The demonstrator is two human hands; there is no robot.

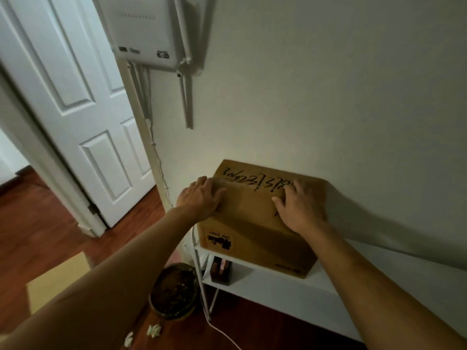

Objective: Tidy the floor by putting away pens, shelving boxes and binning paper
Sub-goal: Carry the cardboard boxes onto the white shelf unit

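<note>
Cardboard box [262,218] sits on the white shelf [316,286] against the wall — both hands, left hand [202,198] and right hand [298,205], press flat on top, fingers spread, holding nothing; 2 paper wads [154,330] lie on the floor, nearer the left.

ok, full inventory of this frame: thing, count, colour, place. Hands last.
cardboard box: 1, brown, black writing on top, on the shelf top against the wall
shelf: 1, white, along the wall at right
dark holder: 1, dark brown, on the lower level under the box; contents unclear
basket: 1, dark woven, on the floor left of the shelf
crumpled paper: 2 balls, white, on the floor in front of the basket
cable: 1, white, trailing over the floor by the shelf leg
router: 1, white with antennas, mounted on the wall top left
door: 1, white panelled, left
mat: 1, yellowish, floor at left
left hand: on the box's left top edge
right hand: flat on the box top
</note>
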